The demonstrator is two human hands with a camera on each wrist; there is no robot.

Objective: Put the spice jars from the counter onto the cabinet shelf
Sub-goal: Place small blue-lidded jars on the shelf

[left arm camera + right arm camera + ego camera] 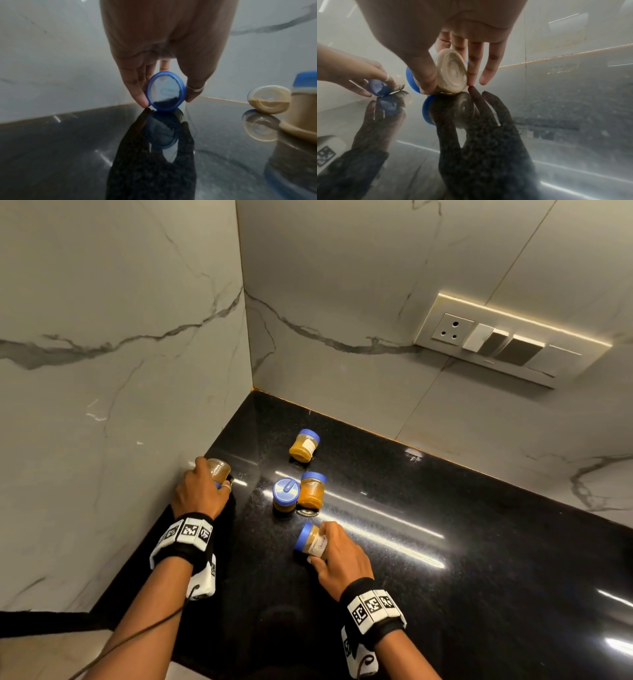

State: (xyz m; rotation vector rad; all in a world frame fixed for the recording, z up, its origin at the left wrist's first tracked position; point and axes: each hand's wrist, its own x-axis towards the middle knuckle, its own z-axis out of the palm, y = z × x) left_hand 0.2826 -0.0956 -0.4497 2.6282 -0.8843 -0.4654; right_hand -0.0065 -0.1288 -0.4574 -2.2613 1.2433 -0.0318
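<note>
Several small glass spice jars with blue lids lie on a glossy black counter (445, 542). My left hand (198, 491) grips one jar (218, 469) lying on its side by the left marble wall; its blue lid (165, 90) faces the left wrist camera. My right hand (339, 556) holds a labelled jar (313, 539) on its side, thumb and fingers around the glass body (452, 71), touching the counter. One jar (286, 494) stands upright in the middle, another (311, 489) leans beside it, and a third (305, 445) lies farther back.
Marble walls meet in a corner (251, 388) behind the jars. A switch and socket panel (507, 340) is on the back wall at right. The counter's left edge drops off near my left forearm. No cabinet shelf is in view.
</note>
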